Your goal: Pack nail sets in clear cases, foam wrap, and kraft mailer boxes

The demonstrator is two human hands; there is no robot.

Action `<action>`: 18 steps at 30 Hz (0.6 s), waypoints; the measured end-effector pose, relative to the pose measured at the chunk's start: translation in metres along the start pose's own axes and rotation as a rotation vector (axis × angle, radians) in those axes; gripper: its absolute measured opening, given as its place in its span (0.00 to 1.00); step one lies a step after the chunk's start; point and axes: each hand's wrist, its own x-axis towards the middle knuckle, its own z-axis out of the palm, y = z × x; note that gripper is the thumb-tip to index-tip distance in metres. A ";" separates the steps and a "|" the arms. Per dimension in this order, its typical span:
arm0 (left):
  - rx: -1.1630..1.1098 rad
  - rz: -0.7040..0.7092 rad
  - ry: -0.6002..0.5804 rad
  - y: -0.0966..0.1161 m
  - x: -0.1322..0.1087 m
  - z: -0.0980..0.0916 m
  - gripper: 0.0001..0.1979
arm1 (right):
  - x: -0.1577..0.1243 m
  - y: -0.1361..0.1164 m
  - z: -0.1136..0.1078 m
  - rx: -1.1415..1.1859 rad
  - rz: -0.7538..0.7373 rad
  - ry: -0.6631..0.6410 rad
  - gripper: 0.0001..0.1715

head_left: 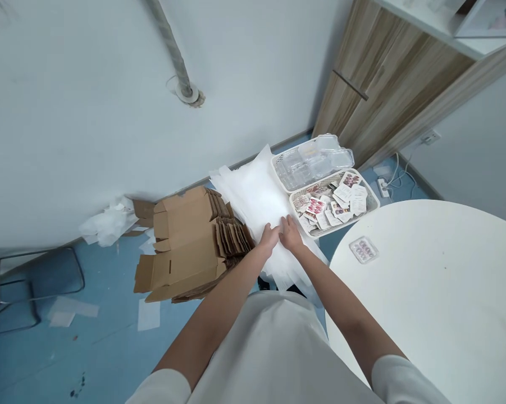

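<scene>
- Our white shirt (286, 353) fills the bottom of the view, both bare forearms reaching forward from its sleeves.
- We have our left hand (268, 238) and right hand (291, 233) close together on a pile of white sheets (253, 193), fingers partly bent; we cannot tell whether either one pinches a sheet.
- We see the pile straight ahead, between flattened cardboard boxes (194, 227) on our left and two baskets on our right.
- Nearer to us, the front basket (346, 220) holds many small cards (341, 192), some showing red ovals; the back basket (279, 178) holds clear plastic cases (307, 163).
- Beside our right arm stands a round white table (429, 303), with one small clear case (364, 249) lying near its edge.
</scene>
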 end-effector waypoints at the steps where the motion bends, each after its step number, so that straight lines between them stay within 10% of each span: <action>1: 0.010 -0.026 0.017 -0.001 0.005 0.002 0.32 | 0.001 0.001 0.002 -0.011 -0.012 0.001 0.34; 18: -0.014 0.003 0.107 0.001 0.008 0.002 0.33 | 0.008 -0.012 -0.018 0.112 0.027 0.023 0.13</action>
